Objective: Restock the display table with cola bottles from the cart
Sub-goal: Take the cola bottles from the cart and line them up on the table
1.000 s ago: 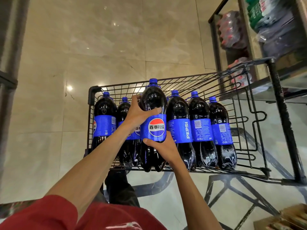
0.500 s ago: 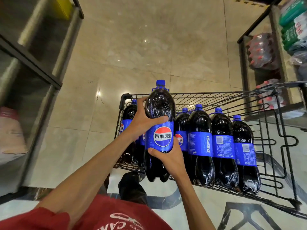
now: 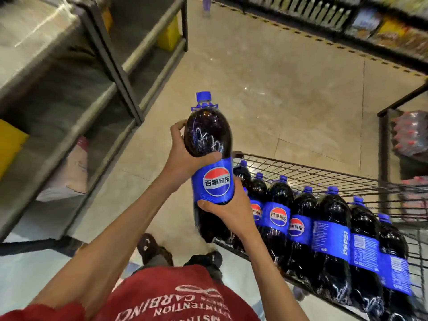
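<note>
A large cola bottle [image 3: 209,140] with a blue cap and blue label is held upright above the floor, left of the cart. My left hand [image 3: 185,156] grips its dark shoulder from the left. My right hand [image 3: 228,209] wraps around its lower body just under the label. Several more cola bottles [image 3: 333,230] stand in a row inside the black wire cart [image 3: 308,172] at the lower right.
A grey metal shelving unit [image 3: 97,72] runs along the left, with yellow items and a pale bag on its lower levels. Stocked shelves [image 3: 382,28] line the far right. A rack with shrink-wrapped bottle packs [image 3: 407,135] stands right of the cart. Tiled floor lies between them.
Both hands have lifted the bottle up and out of the cart and carried it left. The view has swung left, bringing the grey shelving into sight.
</note>
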{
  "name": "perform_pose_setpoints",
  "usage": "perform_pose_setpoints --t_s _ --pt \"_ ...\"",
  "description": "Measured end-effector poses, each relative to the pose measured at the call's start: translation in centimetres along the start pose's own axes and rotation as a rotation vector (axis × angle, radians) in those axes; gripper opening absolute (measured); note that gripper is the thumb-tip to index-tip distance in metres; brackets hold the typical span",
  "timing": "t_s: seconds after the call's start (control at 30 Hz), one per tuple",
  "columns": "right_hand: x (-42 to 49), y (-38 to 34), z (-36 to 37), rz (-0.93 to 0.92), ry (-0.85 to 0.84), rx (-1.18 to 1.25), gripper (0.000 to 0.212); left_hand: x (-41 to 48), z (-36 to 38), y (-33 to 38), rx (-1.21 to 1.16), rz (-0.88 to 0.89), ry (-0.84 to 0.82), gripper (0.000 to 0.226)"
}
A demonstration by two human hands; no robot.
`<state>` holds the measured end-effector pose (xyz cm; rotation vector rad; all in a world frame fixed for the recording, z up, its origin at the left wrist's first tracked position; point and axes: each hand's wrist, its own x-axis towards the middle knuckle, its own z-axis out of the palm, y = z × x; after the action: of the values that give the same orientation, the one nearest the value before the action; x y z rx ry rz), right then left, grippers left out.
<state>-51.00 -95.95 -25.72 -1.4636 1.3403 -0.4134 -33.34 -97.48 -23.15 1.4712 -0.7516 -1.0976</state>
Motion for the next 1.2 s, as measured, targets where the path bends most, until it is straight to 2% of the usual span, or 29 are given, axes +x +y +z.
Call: perform_pose_setpoints --t_s 0.33,0.63,0.93,1.2 --pt "1.4 -10.7 15.2 -0.165 -0.248 -0.062 0.078 -2.6 -19.2 3.8 -0.013 0.14 0.329 0.101" --pt "2.4 -17.1 27.4 -0.301 -0.462 -0.133 0.092 -5.7 -33.1 5.1 -0.053 0.215 0.562 0.108" --pt "4.9 -21.3 33.6 -0.402 -0.578 -0.166 0.09 -5.8 -40.0 6.1 -0.054 0.255 0.704 0.106" --pt "10.2 -25.7 35.6 -0.491 -0.607 -0.102 0.086 -0.6 -42.7 8.2 -0.033 0.329 0.74 0.102"
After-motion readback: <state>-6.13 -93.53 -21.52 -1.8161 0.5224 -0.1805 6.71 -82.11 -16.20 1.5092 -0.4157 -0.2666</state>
